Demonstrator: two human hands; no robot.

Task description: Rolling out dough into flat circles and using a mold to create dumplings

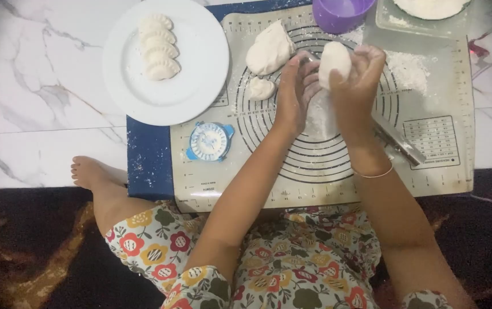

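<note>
Dough ball (335, 62) between both hands (326, 86)

White marble floor (40, 114), dark rug (34, 252)

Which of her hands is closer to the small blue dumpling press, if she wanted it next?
Probably the left hand. The dumpling press lies on the mat to its left, while the right hand grips the dough ball and sits farther away.

Single head view, steep downward, close over baking mat (429, 166), floor level.
</note>
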